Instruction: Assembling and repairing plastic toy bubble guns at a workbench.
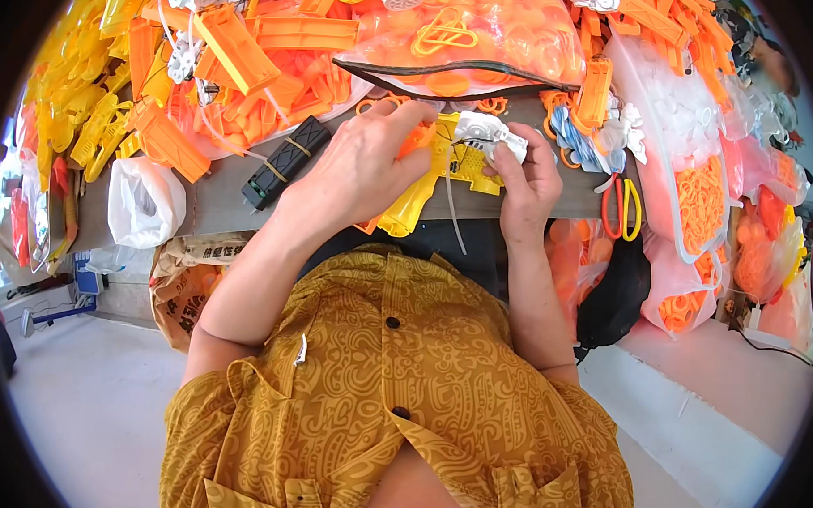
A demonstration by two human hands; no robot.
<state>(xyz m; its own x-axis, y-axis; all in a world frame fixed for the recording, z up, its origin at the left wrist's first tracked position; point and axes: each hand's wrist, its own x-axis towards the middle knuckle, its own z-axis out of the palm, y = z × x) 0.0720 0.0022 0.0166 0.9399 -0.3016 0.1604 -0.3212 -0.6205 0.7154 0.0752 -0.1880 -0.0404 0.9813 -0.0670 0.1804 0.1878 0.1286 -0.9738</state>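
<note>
My left hand [365,163] is closed with its fingers curled over an orange plastic piece [417,140]; its fingertips are partly hidden behind the hand. Under and beside it is a yellow plastic shell [412,207], tilted at the table's near edge. Pinched between the thumb and fingers of my right hand [532,187] is a white plastic gear housing [484,129] with dark wires. It sits just above the yellow shell's ribbed end. A thin clear tube [454,211] hangs down below the housing.
Orange plastic parts [239,51] heap at the back left, beside yellow parts [89,109]. A black bar-shaped block [284,163] with a band lies left of my hand. A zipped bag of orange pieces [467,50] lies ahead. Scissors [622,208] with red and yellow handles hang at right.
</note>
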